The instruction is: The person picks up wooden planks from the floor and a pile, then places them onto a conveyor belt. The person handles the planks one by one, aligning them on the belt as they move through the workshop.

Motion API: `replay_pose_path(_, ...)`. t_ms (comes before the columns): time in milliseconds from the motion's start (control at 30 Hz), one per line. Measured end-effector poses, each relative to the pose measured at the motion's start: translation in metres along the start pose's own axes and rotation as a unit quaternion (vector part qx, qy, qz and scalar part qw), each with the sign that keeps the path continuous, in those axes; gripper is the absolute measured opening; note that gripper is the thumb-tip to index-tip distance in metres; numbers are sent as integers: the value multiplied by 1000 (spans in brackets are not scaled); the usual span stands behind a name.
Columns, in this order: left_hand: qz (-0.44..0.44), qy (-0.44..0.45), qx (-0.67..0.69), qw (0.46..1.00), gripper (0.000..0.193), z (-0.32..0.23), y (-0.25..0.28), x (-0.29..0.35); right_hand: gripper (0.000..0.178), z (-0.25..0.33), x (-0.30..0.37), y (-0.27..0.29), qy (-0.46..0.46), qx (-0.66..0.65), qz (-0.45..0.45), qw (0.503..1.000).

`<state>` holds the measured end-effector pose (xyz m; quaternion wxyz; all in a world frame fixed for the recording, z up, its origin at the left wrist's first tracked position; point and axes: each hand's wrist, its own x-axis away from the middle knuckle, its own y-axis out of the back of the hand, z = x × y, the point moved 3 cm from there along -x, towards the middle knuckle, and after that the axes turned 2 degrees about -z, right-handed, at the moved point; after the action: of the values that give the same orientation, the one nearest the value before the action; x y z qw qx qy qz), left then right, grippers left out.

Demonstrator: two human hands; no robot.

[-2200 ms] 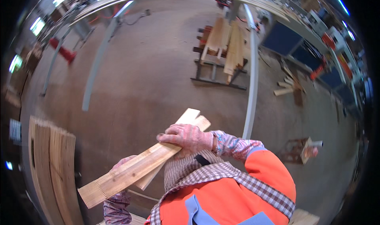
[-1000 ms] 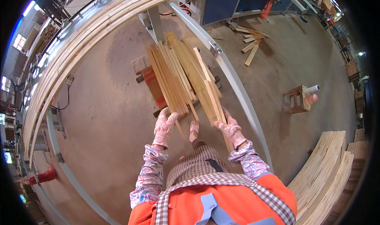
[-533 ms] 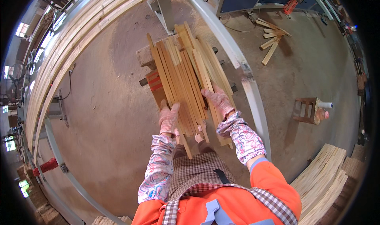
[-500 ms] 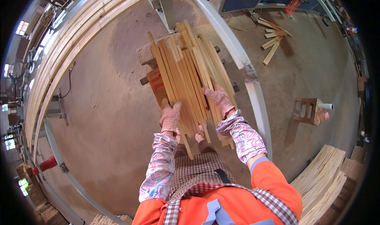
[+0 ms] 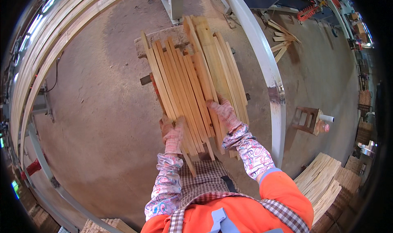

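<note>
A bundle of long, narrow wooden strips (image 5: pixel 186 95) lies side by side in front of me, its near ends uneven and reaching over my checked apron. My left hand (image 5: pixel 172 132), in a pinkish knit glove, grips the bundle's left edge, with the thumb on top. My right hand (image 5: pixel 225 114), gloved alike, holds the right side of the bundle, fingers curled on the strips there. Right of that hand lie a wider pale board (image 5: pixel 213 61) and a few more strips (image 5: pixel 234 77). The undersides of the strips and some fingertips are hidden.
Beneath the strips a rough block (image 5: pixel 141 48) and a dark bar end (image 5: pixel 145 80) show. A pale metal rail (image 5: pixel 273 75) curves past on the right. Long timbers (image 5: pixel 49 48) run along the left. A small wooden stool (image 5: pixel 307 120) and a strip stack (image 5: pixel 317 171) stand right.
The bundle has come nearer to me, its near ends now covering my feet. Both hands keep their hold. More of the wide board shows on the right, and the view has shifted slightly.
</note>
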<state>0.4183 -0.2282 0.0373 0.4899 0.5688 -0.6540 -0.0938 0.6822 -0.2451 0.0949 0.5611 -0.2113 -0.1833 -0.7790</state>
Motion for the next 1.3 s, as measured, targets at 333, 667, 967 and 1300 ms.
replay_pose_path(333,-30,6,177,984,79,-26,9,16,56,47,-10,-10,95,322,-41,941)
replay_pose_path(667,-47,-38,98,993,80,-54,28,17,56,28,-34,0,88,371,-114,918)
replay_pose_path(967,-58,-61,55,995,81,-46,25,20,79,38,-35,6,-42,563,-175,807)
replay_pose_path(1300,-18,-15,274,961,75,9,-7,-23,40,32,-46,13,174,318,-162,918)
